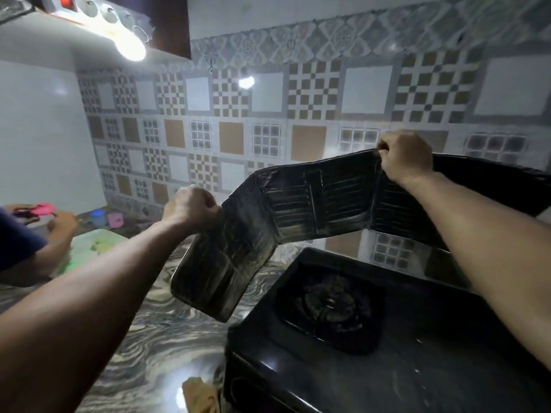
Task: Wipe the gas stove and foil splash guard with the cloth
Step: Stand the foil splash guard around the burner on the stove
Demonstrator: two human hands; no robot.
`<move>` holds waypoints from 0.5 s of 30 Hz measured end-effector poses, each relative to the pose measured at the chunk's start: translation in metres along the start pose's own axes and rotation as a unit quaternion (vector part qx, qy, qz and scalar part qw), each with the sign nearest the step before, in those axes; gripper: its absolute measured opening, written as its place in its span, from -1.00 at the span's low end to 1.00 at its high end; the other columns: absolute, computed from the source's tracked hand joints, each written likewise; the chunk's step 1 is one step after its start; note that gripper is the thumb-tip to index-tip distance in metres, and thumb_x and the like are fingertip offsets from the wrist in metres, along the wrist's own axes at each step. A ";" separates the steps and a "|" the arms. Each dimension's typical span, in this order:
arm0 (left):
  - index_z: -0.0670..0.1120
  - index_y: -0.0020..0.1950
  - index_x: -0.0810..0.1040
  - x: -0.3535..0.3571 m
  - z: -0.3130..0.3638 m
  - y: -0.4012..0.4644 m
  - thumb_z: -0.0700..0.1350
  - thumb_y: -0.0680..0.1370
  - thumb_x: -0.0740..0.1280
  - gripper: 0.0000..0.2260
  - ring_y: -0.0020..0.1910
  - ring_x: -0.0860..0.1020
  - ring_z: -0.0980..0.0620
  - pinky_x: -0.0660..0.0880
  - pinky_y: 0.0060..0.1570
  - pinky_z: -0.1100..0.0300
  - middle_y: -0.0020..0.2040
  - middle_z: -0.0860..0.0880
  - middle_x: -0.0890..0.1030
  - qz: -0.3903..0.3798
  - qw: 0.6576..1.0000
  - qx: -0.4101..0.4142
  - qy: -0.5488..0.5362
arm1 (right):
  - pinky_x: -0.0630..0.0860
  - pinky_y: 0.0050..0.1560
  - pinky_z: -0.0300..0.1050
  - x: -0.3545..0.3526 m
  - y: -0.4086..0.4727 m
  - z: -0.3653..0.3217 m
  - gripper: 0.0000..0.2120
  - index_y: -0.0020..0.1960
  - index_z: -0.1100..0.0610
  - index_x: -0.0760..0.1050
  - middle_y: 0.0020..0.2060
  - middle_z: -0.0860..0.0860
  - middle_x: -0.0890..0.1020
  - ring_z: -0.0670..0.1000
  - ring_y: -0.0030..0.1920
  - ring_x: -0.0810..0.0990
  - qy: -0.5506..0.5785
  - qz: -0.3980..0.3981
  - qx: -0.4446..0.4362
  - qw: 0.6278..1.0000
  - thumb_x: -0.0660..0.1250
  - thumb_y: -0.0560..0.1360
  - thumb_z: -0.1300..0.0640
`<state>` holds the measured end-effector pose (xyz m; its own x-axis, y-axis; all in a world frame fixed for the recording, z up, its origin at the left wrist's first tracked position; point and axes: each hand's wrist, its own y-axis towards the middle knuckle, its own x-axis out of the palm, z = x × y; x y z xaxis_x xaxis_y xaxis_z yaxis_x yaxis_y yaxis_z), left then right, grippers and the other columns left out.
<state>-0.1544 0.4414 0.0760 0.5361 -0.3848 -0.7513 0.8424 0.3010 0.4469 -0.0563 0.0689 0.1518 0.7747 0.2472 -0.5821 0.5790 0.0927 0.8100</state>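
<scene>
Splash guard: thin metal foil, creased, dull sheen, dark smeared patches. Gas stove: black, glossy top with pale streaks. Countertop: polished, swirl-veined stone, reflective. Wall tiles: glazed, patterned, glossy. Cloth: tan, matt.

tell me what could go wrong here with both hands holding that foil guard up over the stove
1. The foil splash guard is pinched only at its top edge by the left hand and right hand; its folded left panel sags and could crease or tear.
2. That hanging panel sits just above the gas stove corner and may snag when lowered.
3. The cloth lies on the counter, so neither hand is free to wipe.
</scene>
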 end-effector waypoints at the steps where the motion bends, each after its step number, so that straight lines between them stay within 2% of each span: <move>1: -0.03 -0.31 0.65 0.007 0.010 0.002 -0.08 0.44 0.38 -0.86 -0.18 0.61 -0.10 0.49 -0.20 0.15 -0.21 -0.11 0.68 0.004 1.000 0.009 -0.007 | 0.40 -0.18 -0.04 0.003 -0.002 0.008 -0.92 -0.06 0.24 0.57 -0.09 0.21 0.61 0.24 -0.08 0.55 0.000 -0.001 0.006 1.000 0.30 0.52 0.26; 4: -0.09 -0.22 0.69 0.026 0.038 0.008 -0.09 0.46 0.37 -0.86 -0.20 0.61 -0.09 0.46 -0.22 0.16 -0.23 -0.11 0.67 0.003 0.999 0.023 -0.028 | 0.37 -0.18 -0.06 0.010 -0.008 0.034 -0.91 -0.03 0.23 0.56 -0.09 0.21 0.62 0.24 -0.08 0.56 -0.005 -0.007 0.020 1.000 0.31 0.53 0.22; 8: -0.08 -0.24 0.68 0.047 0.066 0.013 -0.08 0.47 0.35 -0.84 -0.24 0.59 -0.10 0.40 -0.28 0.17 -0.29 -0.09 0.64 -0.011 0.999 0.027 -0.021 | 0.38 -0.20 -0.05 0.016 -0.018 0.064 -0.91 -0.02 0.23 0.58 -0.09 0.19 0.61 0.25 -0.09 0.55 -0.005 -0.013 0.029 0.999 0.33 0.52 0.22; 11: -0.06 -0.29 0.65 0.063 0.079 0.018 0.00 0.43 0.42 -0.83 -0.22 0.62 -0.08 0.51 -0.23 0.13 -0.27 -0.07 0.66 -0.047 0.997 0.039 -0.043 | 0.45 -0.18 -0.01 0.018 -0.027 0.086 -0.93 -0.03 0.21 0.57 -0.11 0.18 0.61 0.24 -0.12 0.55 -0.008 -0.018 0.041 0.999 0.34 0.52 0.22; 13: -0.07 -0.25 0.67 0.073 0.087 0.020 -0.04 0.39 0.48 -0.89 -0.20 0.63 -0.03 0.60 -0.14 0.06 -0.23 -0.04 0.68 -0.068 0.995 0.047 -0.059 | 0.40 -0.19 -0.05 0.019 -0.034 0.098 -0.92 -0.02 0.22 0.58 -0.10 0.19 0.61 0.23 -0.11 0.55 -0.009 -0.024 0.049 0.998 0.34 0.52 0.24; 15: -0.10 -0.20 0.70 0.082 0.093 0.023 -0.08 0.37 0.50 -0.90 -0.19 0.64 0.00 0.62 -0.12 0.07 -0.20 -0.03 0.70 -0.080 0.992 0.053 -0.082 | 0.39 -0.19 -0.06 0.021 -0.039 0.108 -0.92 -0.02 0.23 0.59 -0.09 0.19 0.62 0.23 -0.10 0.55 -0.010 -0.028 0.056 0.998 0.35 0.52 0.24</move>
<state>-0.0856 0.3355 0.0698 0.3900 -0.5588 -0.7319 0.9135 0.1350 0.3837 -0.0349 -0.0338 0.0999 0.7446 0.2245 -0.6286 0.6455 -0.0022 0.7638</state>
